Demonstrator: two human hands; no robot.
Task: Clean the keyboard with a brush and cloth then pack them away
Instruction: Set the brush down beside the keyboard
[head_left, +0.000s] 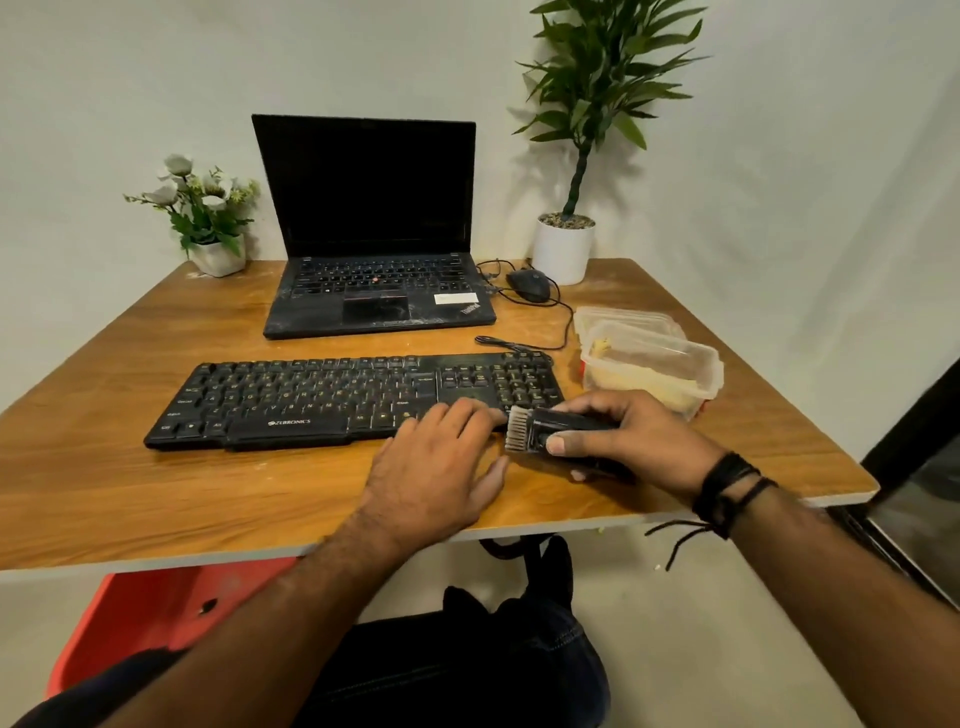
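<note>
Brushing the number pad: a light tool, held by its body

Gripping the brush by its dark plastic body, the right hand sits at lower right of centre in the frame, its grip clamped on the tool with the thumb on top and the fingers curled beneath. The pale bristles point left, at the near right corner of the keyboard, which lies flat across the middle of the worktop. The left hand rests palm down, its grip apart and empty, fingertips on the keyboard's front edge, probably to steady it.

The brush looks small, light and stiff in the handle, soft only at the bristles; holding the body well back from the tuft seems right. The keyboard looks rigid and light enough to slide, so pinning its edge makes sense. In the clear tub at right, something yellow is probably the cloth; that should be limp and easy to pinch anywhere.
</note>
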